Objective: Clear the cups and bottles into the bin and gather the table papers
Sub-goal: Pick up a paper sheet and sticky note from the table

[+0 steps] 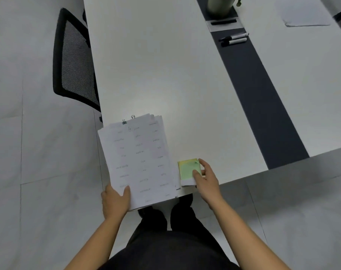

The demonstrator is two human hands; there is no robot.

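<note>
The thick stack of white printed papers (140,160), fastened at its far edge with small binder clips (124,121), lies at the near corner of the white table (165,65), and its near left corner is pinched by the left hand (115,201), with the thumb on top of the sheets. Just to the right of this grip, the small pad of green and yellow sticky notes (188,171) is grasped by the right hand (206,178); the thumb is pressed on the green top and the fingers are curled around the right side.

The step in hand is judged to be the joining of the pad with the stack. The pad should be lifted flat and laid on the middle of the stack, so that no loose note is peeled. The stack should be supported from below before it is raised, because part of it hangs over the table edge. One more white sheet (304,16) is seen far beyond the right hand and should be collected later.
</note>
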